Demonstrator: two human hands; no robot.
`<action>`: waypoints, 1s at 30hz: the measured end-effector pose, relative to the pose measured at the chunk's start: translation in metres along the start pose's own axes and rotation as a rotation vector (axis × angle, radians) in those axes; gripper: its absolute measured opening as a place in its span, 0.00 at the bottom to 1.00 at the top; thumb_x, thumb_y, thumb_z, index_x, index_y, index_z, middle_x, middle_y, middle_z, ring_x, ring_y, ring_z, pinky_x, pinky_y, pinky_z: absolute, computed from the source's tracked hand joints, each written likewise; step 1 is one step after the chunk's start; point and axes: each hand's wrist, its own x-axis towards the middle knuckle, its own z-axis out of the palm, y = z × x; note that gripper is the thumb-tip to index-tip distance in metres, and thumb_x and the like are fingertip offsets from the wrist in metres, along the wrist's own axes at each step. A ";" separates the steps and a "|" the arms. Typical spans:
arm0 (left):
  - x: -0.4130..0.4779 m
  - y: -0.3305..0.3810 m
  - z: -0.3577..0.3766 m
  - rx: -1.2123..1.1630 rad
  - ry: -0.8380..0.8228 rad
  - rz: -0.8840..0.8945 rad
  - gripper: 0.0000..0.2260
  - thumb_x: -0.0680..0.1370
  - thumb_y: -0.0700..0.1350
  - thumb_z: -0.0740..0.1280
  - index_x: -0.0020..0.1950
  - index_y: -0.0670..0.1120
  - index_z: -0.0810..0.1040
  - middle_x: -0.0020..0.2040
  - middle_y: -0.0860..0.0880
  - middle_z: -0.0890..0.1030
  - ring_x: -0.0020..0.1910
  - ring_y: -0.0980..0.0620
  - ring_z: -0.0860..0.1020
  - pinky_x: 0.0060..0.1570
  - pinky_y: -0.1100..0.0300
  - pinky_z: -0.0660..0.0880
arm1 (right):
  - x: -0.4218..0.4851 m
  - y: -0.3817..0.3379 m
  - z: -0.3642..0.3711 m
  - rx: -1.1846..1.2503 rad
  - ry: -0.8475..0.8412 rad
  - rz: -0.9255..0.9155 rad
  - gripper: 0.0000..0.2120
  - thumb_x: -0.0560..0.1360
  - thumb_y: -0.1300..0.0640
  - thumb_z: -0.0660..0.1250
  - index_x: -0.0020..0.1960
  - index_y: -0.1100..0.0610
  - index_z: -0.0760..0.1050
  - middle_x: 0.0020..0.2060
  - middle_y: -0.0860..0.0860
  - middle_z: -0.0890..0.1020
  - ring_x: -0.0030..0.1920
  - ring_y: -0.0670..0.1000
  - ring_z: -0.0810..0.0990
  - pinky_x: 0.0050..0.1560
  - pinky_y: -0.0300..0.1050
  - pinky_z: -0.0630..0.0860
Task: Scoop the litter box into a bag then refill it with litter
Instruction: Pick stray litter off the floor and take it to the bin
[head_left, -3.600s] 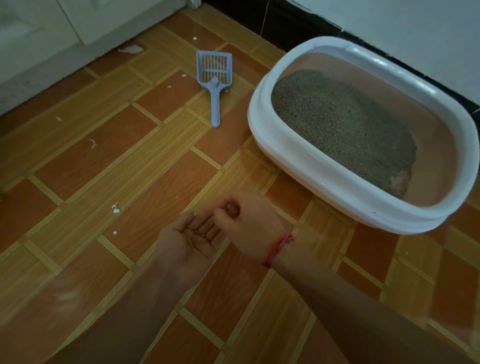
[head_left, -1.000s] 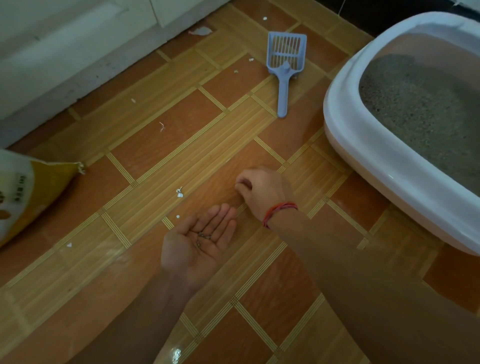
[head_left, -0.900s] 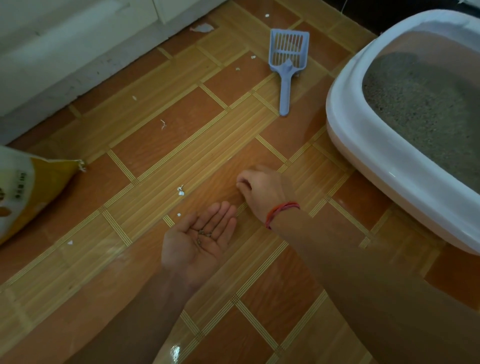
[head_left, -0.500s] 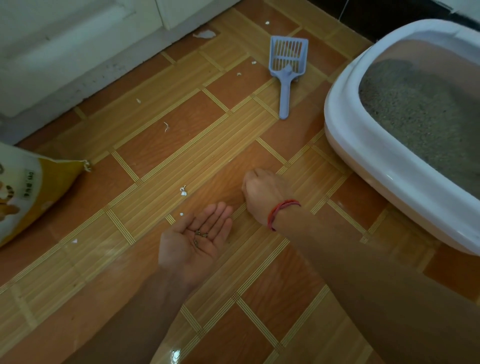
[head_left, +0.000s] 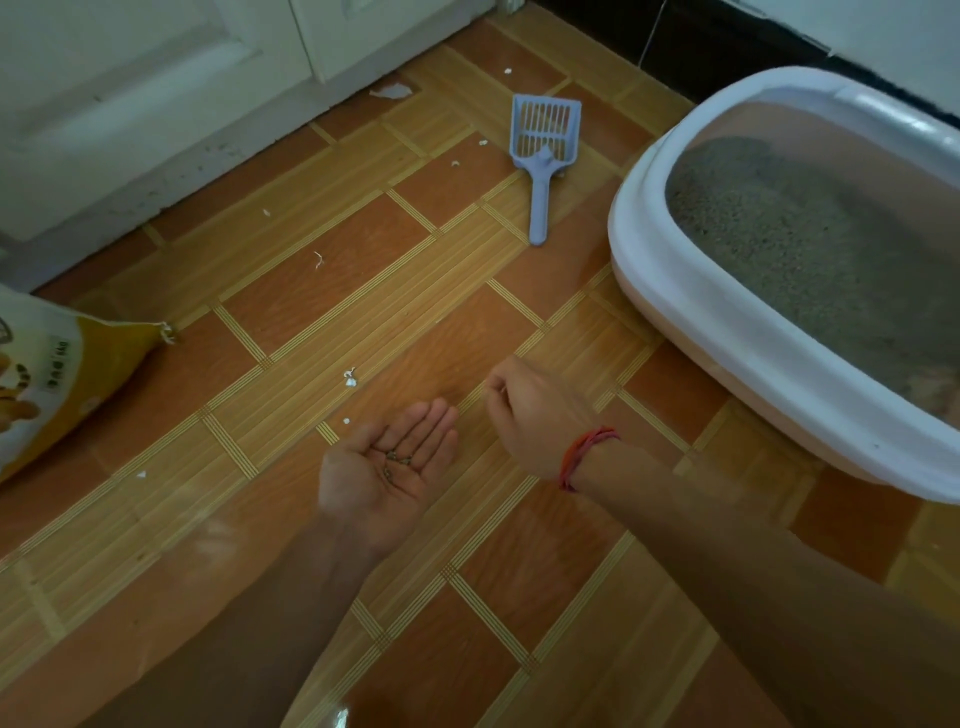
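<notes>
The left hand (head_left: 387, 467) is held low above the tiled floor (head_left: 291, 332) with the palm turned up and the fingers straight and together; it grips nothing, and a few dark litter grains (head_left: 397, 459) lie loose in the hollow of the palm. The right hand (head_left: 535, 410) is just beside it, a little farther from the person, with its back to the camera and the fingers curled under toward the floor. A red thread bracelet (head_left: 587, 457) goes around its wrist. The fingertips of this hand are hidden under the knuckles, so it is not possible to say if they pinch a grain or if they touch the floor. Both forearms come in from the bottom edge and are dark. The litter box (head_left: 675, 296), white with a wide rim, stands on the floor to the right of the hands and is cut off by the right edge. It holds grey litter (head_left: 810, 249), which is heaped more to the near side, and a bare pinkish inner wall shows at the far side. A yellow and white litter bag (head_left: 57, 379) lies at the left edge, only partly in view; its print is not readable. The blue scoop (head_left: 543, 156) lies flat on the floor, left of the box and apart from it, handle pointing toward the person. Small white scraps (head_left: 350, 379) are scattered on the tiles.
</notes>
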 end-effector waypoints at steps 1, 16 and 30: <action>0.000 -0.002 0.000 -0.014 -0.009 0.000 0.21 0.83 0.45 0.55 0.47 0.33 0.83 0.55 0.36 0.83 0.54 0.38 0.83 0.55 0.41 0.77 | -0.005 -0.011 -0.007 0.044 0.023 -0.029 0.09 0.81 0.52 0.53 0.47 0.52 0.69 0.39 0.49 0.75 0.37 0.50 0.75 0.37 0.48 0.73; -0.017 0.026 -0.003 -0.112 0.027 0.098 0.20 0.84 0.46 0.52 0.57 0.34 0.79 0.56 0.37 0.83 0.55 0.40 0.83 0.60 0.48 0.76 | -0.023 0.008 0.005 -0.004 0.004 -0.026 0.07 0.78 0.53 0.60 0.46 0.50 0.76 0.41 0.46 0.77 0.41 0.48 0.76 0.42 0.45 0.77; -0.023 0.035 -0.020 -0.115 0.052 0.109 0.20 0.85 0.46 0.52 0.55 0.33 0.79 0.55 0.37 0.83 0.53 0.40 0.83 0.58 0.47 0.76 | -0.010 -0.024 0.049 -0.010 -0.109 -0.121 0.06 0.77 0.53 0.65 0.46 0.49 0.80 0.41 0.44 0.79 0.43 0.46 0.77 0.45 0.45 0.78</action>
